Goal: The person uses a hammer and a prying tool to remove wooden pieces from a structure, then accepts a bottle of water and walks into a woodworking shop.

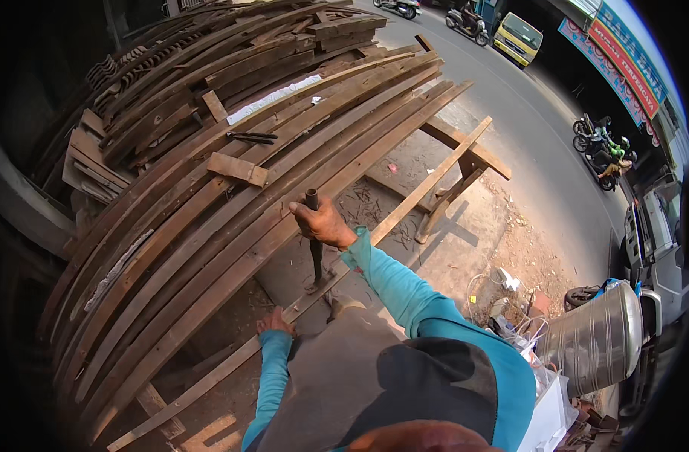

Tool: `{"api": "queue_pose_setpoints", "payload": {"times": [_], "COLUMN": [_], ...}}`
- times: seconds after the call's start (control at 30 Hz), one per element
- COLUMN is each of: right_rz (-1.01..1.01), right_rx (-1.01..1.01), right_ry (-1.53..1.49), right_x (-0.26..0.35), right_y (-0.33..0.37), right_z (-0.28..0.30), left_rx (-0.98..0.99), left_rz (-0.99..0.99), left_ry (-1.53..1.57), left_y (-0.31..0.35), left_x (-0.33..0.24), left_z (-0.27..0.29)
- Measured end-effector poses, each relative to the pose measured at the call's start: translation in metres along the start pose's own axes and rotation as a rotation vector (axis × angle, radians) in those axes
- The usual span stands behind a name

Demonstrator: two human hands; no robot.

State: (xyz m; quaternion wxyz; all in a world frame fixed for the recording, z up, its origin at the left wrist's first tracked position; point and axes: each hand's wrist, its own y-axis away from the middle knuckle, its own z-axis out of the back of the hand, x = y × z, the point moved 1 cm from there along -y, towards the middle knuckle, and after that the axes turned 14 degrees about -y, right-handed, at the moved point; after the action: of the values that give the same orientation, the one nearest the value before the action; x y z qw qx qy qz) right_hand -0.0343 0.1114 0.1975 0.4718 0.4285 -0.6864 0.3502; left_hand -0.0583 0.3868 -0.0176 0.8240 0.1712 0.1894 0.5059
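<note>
My right hand (325,224) is wrapped round a dark metal pipe bar (316,258), its hollow top sticking up above my fist. The bar stands nearly upright, and its lower end meets a long, narrow wooden strip (416,197). Lower and to the left, my left hand (275,322) grips the same strip, fingers over its far edge. That strip runs slantwise in front of my body, its far part across a wooden trestle (465,148). Part of my foot (346,303) shows beside the strip.
Long brown beams (299,215) lie side by side beyond my hands, bearing a short wood block (237,169) and dark pliers (252,138). More stacked timber (261,64) is behind. A metal drum (589,339) stands at right, near the road (540,113) with its motorbikes and yellow truck.
</note>
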Motion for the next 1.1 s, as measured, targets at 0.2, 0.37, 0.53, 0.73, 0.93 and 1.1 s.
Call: {"api": "queue_pose_setpoints", "payload": {"times": [0.2,0.37,0.53,0.73,0.93,1.1], "right_rz": [0.17,-0.136,0.273,-0.044,0.134,-0.062], "right_rx": [0.235,0.208,0.228,0.122,0.132,0.091], "right_ry": [0.442,-0.186,0.329,-0.255,0.195,-0.236], "right_x": [-0.012,0.005,-0.005,0.005,-0.011,-0.004], "right_y": [0.018,0.008,0.027,0.011,0.011,0.01], "right_z": [-0.102,-0.012,-0.088,-0.025,-0.062,-0.028], "left_rx": [-0.035,-0.233,-0.12,-0.055,-0.195,-0.068], "left_rz": [0.046,-0.02,0.028,0.006,-0.035,-0.047], "left_ry": [0.032,0.105,-0.012,0.01,-0.05,-0.031], "left_y": [0.01,0.018,0.004,0.009,0.012,0.017], "left_x": [0.035,0.024,0.023,0.032,0.023,0.027], "left_z": [-0.005,0.0,-0.004,-0.012,-0.011,0.01]}}
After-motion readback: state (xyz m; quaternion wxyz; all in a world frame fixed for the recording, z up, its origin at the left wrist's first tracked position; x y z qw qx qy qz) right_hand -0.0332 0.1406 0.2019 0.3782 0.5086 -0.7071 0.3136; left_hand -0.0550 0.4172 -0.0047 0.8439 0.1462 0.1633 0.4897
